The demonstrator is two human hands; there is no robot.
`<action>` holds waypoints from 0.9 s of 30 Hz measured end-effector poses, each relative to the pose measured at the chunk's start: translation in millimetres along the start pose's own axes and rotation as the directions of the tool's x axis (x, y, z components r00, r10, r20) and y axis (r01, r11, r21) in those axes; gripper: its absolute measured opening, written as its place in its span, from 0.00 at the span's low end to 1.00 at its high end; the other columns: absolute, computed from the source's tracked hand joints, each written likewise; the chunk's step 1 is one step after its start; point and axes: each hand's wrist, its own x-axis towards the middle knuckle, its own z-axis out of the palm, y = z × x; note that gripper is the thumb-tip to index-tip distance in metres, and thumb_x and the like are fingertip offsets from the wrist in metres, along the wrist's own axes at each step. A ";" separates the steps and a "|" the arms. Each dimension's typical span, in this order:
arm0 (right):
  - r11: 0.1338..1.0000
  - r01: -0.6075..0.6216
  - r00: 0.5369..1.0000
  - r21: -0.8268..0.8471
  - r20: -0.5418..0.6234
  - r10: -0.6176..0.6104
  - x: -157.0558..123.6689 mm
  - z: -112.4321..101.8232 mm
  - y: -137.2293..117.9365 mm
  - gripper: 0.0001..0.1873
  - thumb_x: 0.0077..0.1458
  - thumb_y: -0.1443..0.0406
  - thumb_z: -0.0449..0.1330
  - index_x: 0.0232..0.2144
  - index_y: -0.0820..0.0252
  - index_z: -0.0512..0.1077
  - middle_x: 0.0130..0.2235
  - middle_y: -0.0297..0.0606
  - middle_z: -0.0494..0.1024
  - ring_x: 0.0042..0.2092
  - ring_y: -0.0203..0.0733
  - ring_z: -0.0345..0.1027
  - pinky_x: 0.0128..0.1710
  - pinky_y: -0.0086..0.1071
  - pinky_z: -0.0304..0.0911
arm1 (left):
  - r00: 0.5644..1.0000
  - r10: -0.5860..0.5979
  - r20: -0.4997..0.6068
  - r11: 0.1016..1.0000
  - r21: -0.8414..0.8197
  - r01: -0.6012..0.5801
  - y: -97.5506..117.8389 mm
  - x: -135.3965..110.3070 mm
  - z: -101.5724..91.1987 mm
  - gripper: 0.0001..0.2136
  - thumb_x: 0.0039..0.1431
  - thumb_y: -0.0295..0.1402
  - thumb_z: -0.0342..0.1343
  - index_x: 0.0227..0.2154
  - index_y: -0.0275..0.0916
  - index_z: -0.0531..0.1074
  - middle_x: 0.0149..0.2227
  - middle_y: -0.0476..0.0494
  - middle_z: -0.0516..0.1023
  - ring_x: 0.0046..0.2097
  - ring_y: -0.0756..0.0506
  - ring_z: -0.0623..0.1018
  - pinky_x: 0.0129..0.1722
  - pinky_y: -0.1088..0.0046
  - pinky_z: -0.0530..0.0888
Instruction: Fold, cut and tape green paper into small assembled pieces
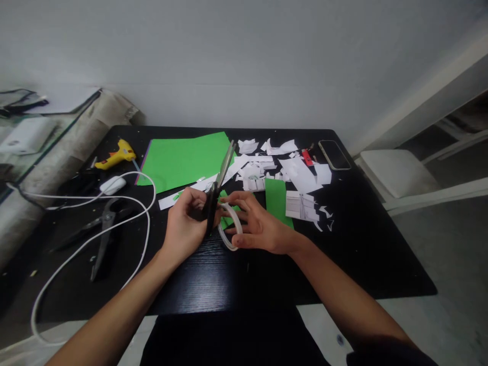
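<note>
My left hand (186, 224) is closed around black-handled scissors (224, 165), whose blades point up and away from me. My right hand (265, 227) grips a roll of clear tape (237, 222) by its edge, close beside the scissors' handles. Under and behind the hands lie a small green paper piece (227, 221), partly hidden, and a long white paper strip (168, 202). A large green sheet (186, 158) rests behind the left hand. Beyond the right hand are a green paper strip (275, 195) and a folded white paper piece (299, 204).
White paper scraps (253, 173) spread over the black table's back. A phone (334, 155) and a small red object (307, 157) lie right. Leftward are a yellow glue gun (119, 155), larger scissors (105, 229), a white plug (113, 186) and looping white cable (148, 229).
</note>
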 end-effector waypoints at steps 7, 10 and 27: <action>0.994 0.078 0.995 0.073 0.053 -0.082 0.7 0.0 -0.7 0.37 0.56 0.63 0.77 0.59 0.41 0.61 0.66 0.39 0.62 0.67 0.49 0.62 0.58 0.44 0.73 | 0.998 -0.025 -0.049 0.999 -0.043 0.023 -2.2 -3.0 5.7 0.19 0.44 0.32 0.76 0.33 0.42 0.70 0.31 0.51 0.80 0.34 0.47 0.80 0.38 0.69 0.76; 0.993 0.091 0.993 0.069 0.064 -0.095 1.2 -0.3 0.1 0.37 0.57 0.63 0.76 0.59 0.41 0.61 0.67 0.40 0.62 0.67 0.49 0.62 0.58 0.43 0.73 | 0.998 -0.050 -0.045 0.996 -0.080 0.046 -3.4 -3.6 5.7 0.19 0.44 0.31 0.76 0.33 0.43 0.70 0.32 0.51 0.81 0.34 0.47 0.81 0.39 0.69 0.76; 0.976 0.040 0.994 -0.216 -0.088 -0.061 -4.6 -9.8 -7.5 0.40 0.60 0.60 0.73 0.67 0.37 0.58 0.72 0.43 0.59 0.73 0.57 0.57 0.59 0.51 0.75 | 0.983 -0.170 0.069 0.881 0.457 0.120 3.0 0.9 -58.1 0.21 0.48 0.49 0.73 0.34 0.44 0.69 0.30 0.49 0.77 0.31 0.44 0.75 0.31 0.69 0.69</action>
